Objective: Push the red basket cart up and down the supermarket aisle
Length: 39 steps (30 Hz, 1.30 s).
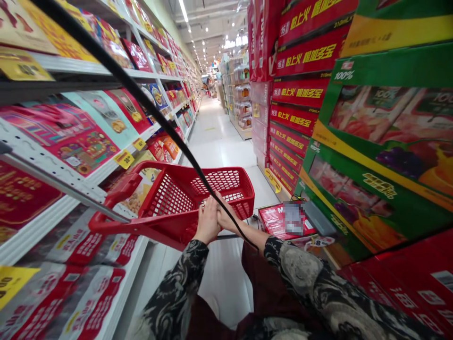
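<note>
A red plastic shopping cart (170, 226) with a perforated basket stands sideways in front of me, its handle to the left. My left hand (208, 220) is closed over the near side rim of the basket. Right beside it, touching it, my right hand (225, 216) is also closed at that rim. Its fingers are partly hidden behind the left hand and a black strap or cord that crosses the view. Both forearms wear dark patterned sleeves.
Shelves (102, 177) of packaged snacks run along the left. Stacked red drink cartons (300, 92) and green juice boxes (382, 118) line the right. A low red box (271, 222) sits right of the cart. The tiled aisle (210, 118) stretches ahead, with people far off.
</note>
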Tool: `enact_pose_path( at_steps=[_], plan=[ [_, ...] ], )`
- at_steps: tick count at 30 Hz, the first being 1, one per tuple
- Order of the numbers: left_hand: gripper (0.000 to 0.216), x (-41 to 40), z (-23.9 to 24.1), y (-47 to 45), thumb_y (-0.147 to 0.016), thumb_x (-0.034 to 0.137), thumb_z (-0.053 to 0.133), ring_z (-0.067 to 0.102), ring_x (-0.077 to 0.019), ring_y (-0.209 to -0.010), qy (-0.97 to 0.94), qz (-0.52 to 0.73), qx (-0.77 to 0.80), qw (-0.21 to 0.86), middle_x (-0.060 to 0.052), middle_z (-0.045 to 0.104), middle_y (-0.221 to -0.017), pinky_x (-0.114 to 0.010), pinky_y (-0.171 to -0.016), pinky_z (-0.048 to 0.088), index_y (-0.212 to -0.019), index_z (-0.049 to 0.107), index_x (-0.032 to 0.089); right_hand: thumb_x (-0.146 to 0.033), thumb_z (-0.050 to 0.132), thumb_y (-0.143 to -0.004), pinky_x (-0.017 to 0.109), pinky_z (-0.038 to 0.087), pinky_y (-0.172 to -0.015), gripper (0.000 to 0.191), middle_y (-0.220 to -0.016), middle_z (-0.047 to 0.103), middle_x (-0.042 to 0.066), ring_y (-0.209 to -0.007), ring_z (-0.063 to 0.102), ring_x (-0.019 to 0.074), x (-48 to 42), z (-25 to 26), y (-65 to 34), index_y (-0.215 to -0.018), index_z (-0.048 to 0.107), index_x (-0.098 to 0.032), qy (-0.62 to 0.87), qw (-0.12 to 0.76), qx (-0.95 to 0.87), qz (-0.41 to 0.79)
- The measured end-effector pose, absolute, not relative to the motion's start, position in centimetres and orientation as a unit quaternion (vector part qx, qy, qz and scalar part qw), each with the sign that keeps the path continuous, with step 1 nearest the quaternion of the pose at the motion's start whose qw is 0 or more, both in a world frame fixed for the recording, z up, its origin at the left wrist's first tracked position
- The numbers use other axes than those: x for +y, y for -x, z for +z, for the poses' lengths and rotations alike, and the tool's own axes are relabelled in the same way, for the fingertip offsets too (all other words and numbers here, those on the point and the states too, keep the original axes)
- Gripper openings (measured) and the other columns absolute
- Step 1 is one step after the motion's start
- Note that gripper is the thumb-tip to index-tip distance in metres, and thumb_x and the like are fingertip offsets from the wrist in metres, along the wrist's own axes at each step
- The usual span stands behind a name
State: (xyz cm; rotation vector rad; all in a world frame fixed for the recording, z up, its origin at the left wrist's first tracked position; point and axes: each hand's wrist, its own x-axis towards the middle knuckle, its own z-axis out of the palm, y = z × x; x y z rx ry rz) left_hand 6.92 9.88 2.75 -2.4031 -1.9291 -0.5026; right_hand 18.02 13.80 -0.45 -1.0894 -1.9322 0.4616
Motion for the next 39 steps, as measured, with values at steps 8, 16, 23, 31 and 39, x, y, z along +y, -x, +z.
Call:
enact_pose_path(
  at_steps=[8,16,23,31,39],
  plan=[
    [0.039,12.4,0.9,-5.0,-0.082,0.015,0.046,0.053,-0.0219,-0.115,0.769,-0.151,-0.62,0.032,-0.009,0.059,-0.123,-0.05,-0.108,0.029,-0.12,0.054,0.021,-0.008,0.042,-0.073,0.049,0.033,-0.104,0.056,-0.127,0.056,0.016,-0.121,0.047,0.0276,15.4,-3.5,-21.9,-0.129,0.049,-0.011,0.461,0.357,-0.802,0.134],
    [0.032,11.3,2.5,-4.0,-0.082,0.021,0.048,0.056,-0.0237,-0.103,0.712,-0.143,-0.686,0.038,-0.009,0.062,-0.112,-0.058,-0.107,0.021,-0.112,0.058,0.021,-0.013,0.044,-0.077,0.055,0.023,-0.106,0.05,-0.129,0.055,0.015,-0.123,0.045,0.0286,13.6,-3.7,-19.2,-0.126,0.052,-0.014,0.445,0.325,-0.83,0.082],
    [0.031,12.3,1.8,-6.4,-0.084,0.024,0.048,0.053,-0.0241,-0.107,0.743,-0.109,-0.659,0.034,-0.009,0.059,-0.112,-0.057,-0.108,0.018,-0.113,0.057,0.024,-0.003,0.036,-0.07,0.051,0.03,-0.105,0.062,-0.129,0.056,0.013,-0.124,0.046,0.025,14.5,-4.5,-19.4,-0.129,0.051,-0.014,0.426,0.324,-0.839,0.094],
    [0.025,10.0,4.3,2.2,-0.088,0.015,0.04,0.056,-0.0177,-0.093,0.723,-0.084,-0.677,0.109,-0.003,0.061,-0.097,-0.058,-0.109,0.013,-0.098,0.061,0.024,-0.004,0.036,-0.069,0.05,0.036,-0.104,0.064,-0.131,0.053,0.013,-0.126,0.044,0.0258,15.8,-7.9,-21.3,-0.13,0.051,-0.014,0.356,0.339,-0.871,-0.002],
    [0.026,9.0,3.8,3.3,-0.088,0.016,0.041,0.055,-0.0173,-0.106,0.723,-0.105,-0.676,0.096,-0.004,0.061,-0.113,-0.048,-0.108,0.024,-0.107,0.058,0.025,-0.004,0.036,-0.069,0.049,0.037,-0.104,0.063,-0.129,0.055,0.012,-0.125,0.045,0.0254,15.9,-8.7,-22.2,-0.128,0.054,-0.016,0.342,0.363,-0.865,-0.047]
  ],
)
